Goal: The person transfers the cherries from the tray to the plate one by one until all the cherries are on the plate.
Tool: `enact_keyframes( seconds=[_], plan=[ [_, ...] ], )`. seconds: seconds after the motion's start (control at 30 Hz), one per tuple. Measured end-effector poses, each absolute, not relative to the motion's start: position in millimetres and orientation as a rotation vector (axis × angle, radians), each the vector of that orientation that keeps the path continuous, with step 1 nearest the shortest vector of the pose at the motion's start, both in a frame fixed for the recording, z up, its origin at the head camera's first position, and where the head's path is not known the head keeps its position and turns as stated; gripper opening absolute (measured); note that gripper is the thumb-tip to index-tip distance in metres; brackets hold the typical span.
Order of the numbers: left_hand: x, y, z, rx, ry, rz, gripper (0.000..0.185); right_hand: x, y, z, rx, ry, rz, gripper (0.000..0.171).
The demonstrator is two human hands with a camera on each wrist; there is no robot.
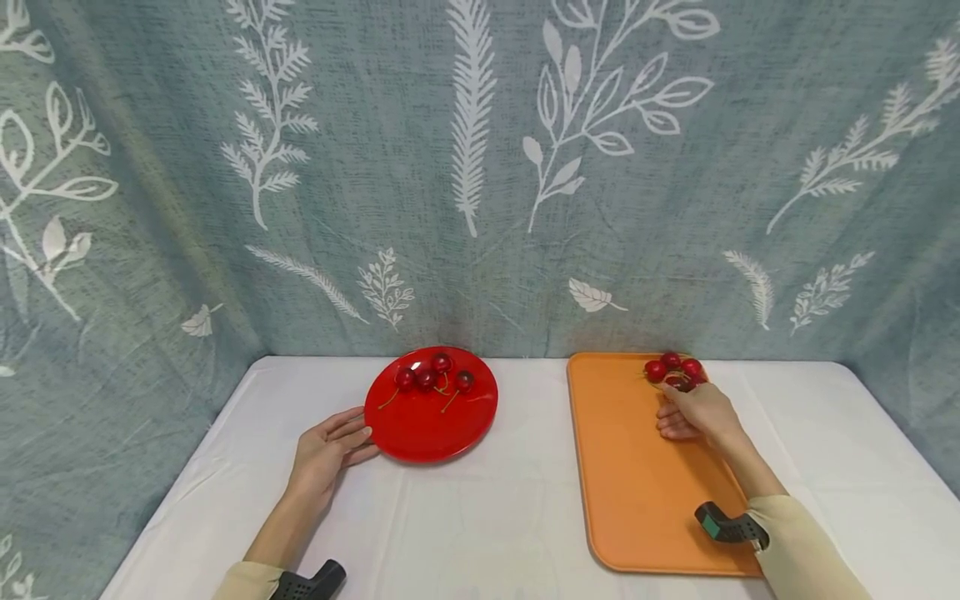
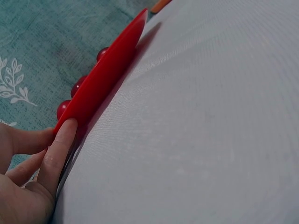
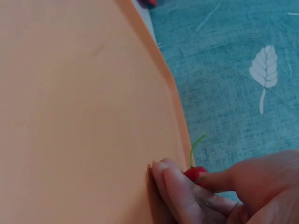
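round red plastic plate [image 1: 420, 433]: four red cherries [image 1: 433, 377], left hand [image 1: 326, 450] fingers straight at rim | orange rectangular tray [image 1: 630, 467]: cherry cluster [image 1: 672, 369], right hand [image 1: 697, 410] pinching one cherry [image 3: 195, 173]

A white-clothed table [image 1: 525, 517] carries a red plate [image 1: 420, 433] and, well apart, an orange tray [image 1: 637, 483].

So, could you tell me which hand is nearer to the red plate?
Left. The left hand touches the red plate at its near-left rim; the right hand pinches a cherry on the orange tray.

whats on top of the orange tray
At the far end of the orange tray lie several cherries. The right hand rests there, pinching one cherry; whether more lie under it cannot be seen.
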State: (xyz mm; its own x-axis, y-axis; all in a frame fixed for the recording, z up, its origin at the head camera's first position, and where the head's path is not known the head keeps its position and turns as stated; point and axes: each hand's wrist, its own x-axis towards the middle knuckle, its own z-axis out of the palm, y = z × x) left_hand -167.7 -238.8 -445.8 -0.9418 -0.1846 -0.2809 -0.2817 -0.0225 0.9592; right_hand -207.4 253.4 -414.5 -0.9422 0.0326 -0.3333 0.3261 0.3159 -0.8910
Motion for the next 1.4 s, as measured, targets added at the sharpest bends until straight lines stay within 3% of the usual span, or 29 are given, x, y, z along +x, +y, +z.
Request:
enact_keyframes(
  seconds=[0.2, 0.87, 1.4],
  plan=[
    [-167, -239, -445, -0.514, 2.139, 2.140, 0.054, -206, 255, -416, 0.325, 2.287, -1.707, 0.034],
    [-168, -238, -445, -0.503, 2.157, 2.135, 0.052, -186, 264, -388, 0.168, 2.567, -1.500, 0.035],
    [-167, -239, -446, -0.500, 2.148, 2.159, 0.052, -200, 217, -385, 0.018, 2.624, -1.667, 0.030]
  ],
)
